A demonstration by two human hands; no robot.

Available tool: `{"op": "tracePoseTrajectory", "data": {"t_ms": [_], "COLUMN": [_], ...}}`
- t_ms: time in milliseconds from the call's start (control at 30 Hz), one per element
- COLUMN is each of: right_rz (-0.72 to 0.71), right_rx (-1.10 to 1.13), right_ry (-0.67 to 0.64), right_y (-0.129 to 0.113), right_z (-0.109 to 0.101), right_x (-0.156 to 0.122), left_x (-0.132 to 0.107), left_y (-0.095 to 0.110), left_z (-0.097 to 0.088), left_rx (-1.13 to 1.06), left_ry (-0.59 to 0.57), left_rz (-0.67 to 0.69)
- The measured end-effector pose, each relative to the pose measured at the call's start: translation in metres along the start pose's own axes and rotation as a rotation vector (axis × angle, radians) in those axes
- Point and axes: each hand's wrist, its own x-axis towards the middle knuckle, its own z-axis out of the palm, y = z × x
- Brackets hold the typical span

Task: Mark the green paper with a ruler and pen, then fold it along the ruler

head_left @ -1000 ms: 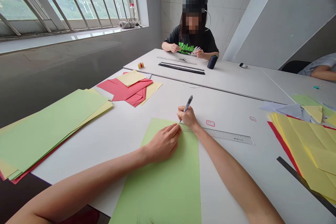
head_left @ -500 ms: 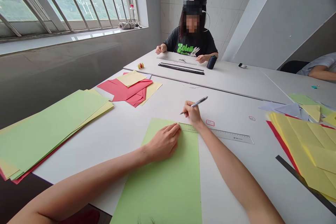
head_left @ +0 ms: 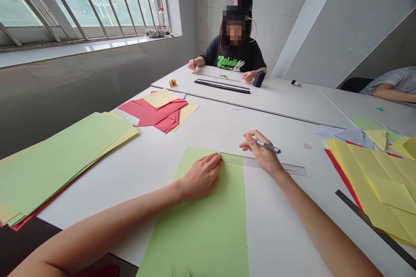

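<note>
My left hand (head_left: 201, 176) rests on a light green paper sheet (head_left: 195, 220), its fingertips at the left end of a clear plastic ruler (head_left: 266, 162). The ruler lies across the sheet's far edge and runs onto the white table. My right hand (head_left: 260, 147) holds a grey pen (head_left: 268, 147) between its fingers, just above the ruler. The pen's tip points right and is partly hidden from the sheet by my hand's position.
Stacks of green, yellow and red paper (head_left: 61, 160) lie at left, with more yellow paper (head_left: 380, 181) and a black ruler (head_left: 367, 225) at right. A seated person (head_left: 234, 47) works across the table beside black strips (head_left: 221, 86). Another person's arm (head_left: 390, 93) shows at far right.
My right hand has moved right along the ruler, and the pen has swung from pointing left to pointing right. My left hand stays in place on the sheet.
</note>
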Motion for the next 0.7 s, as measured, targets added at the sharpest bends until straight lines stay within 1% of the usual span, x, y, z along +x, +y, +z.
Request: {"op": "tracePoseTrajectory", "data": {"t_ms": [133,233,333,433,533,600,700], "right_rz": [-0.168,-0.238,-0.247,-0.250,-0.262,-0.273,-0.285], "right_rx": [-0.334,-0.459,-0.433,-0.371,-0.349,-0.344,-0.350], "right_ry": [-0.056,-0.057,-0.035,-0.057,-0.066,-0.080,-0.121], "right_y": [0.009,0.018,0.026,0.029,0.028,0.023,0.012], "right_z": [0.003,0.008,0.009,0.008,0.011,0.018,0.033], "right_x": [-0.044,-0.064,-0.072,-0.074,-0.075,-0.074,-0.071], "left_x": [0.002,-0.001,-0.021,-0.054,-0.081,-0.088,-0.079], "left_y": [0.000,-0.001,-0.006,-0.012,-0.014,-0.010,0.002], "left_z": [0.002,-0.003,-0.014,-0.026,-0.029,-0.026,-0.018], "left_rx": [-0.010,-0.059,-0.055,0.003,0.051,0.049,0.021], "left_ry": [0.001,-0.004,-0.024,-0.039,-0.077,-0.069,-0.036], "left_rz": [-0.011,-0.026,-0.040,-0.100,-0.164,-0.167,-0.152]}}
